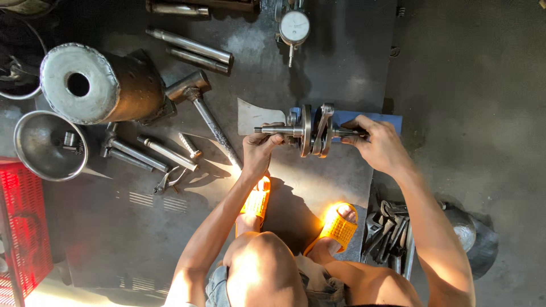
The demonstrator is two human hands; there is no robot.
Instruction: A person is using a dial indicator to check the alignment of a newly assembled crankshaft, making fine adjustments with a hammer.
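A metal crankshaft (314, 131) with two round webs and a connecting rod is held level above the dark floor. My left hand (259, 149) grips its left shaft end. At the other end, my right hand (378, 142) closes around the right shaft. Behind the crankshaft lies a blue block (367, 118), and a flat metal plate (256, 115) lies to its left.
A hammer (202, 108), steel rods (190, 45), punches (165, 152) and pliers (169, 182) lie left. A large steel cylinder (96, 84) and a bowl (48, 145) stand far left, beside a red crate (23, 227). A dial gauge (294, 27) sits at top. Wrenches (392, 233) pile near my orange sandals (338, 227).
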